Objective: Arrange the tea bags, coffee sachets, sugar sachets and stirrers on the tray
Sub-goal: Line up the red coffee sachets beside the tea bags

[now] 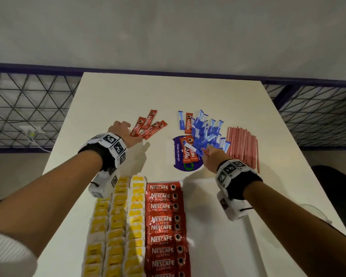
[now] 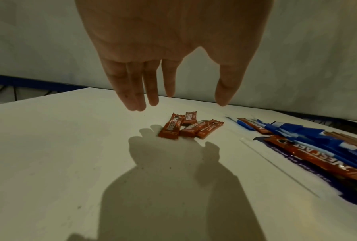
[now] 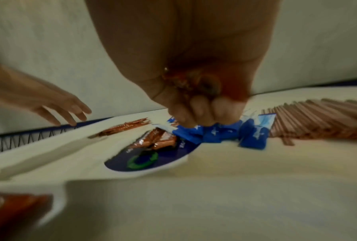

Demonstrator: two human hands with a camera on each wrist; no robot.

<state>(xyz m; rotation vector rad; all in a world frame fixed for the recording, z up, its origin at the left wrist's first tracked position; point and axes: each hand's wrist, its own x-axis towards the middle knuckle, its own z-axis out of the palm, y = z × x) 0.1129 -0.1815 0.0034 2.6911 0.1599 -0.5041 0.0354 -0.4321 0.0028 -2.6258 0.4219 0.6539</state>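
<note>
A white table [image 1: 112,100] holds everything. Near the front edge lie rows of yellow tea bags [image 1: 116,226] and a row of red coffee packets [image 1: 165,226]. Each red packet in the row lies with its long side going left to right, one after another toward the front edge.

Near the middle, toward the left edge, is a small heap of four red coffee sticks [image 1: 148,125]. Their long sides slant up toward the far right corner. The left hand [image 1: 121,132] floats just above the table beside this heap. Its fingers [image 2: 152,88] are straight and point down, thumb spread apart, holding nothing.

Toward the right is a messy pile of blue sugar packets [image 1: 205,130], pointing many ways, with some red sticks mixed in. They lie partly on a purple sticker [image 1: 177,154]. Beside them, near the right edge, lie thin red stirrers [image 1: 243,144], side by side, their long sides running from front to back.

The right hand [image 1: 213,154] reaches into the blue pile. Its fingers [image 3: 200,106] are curled tight around something red, seemingly a coffee stick [image 3: 185,79], but the wrist view is blurry.
</note>
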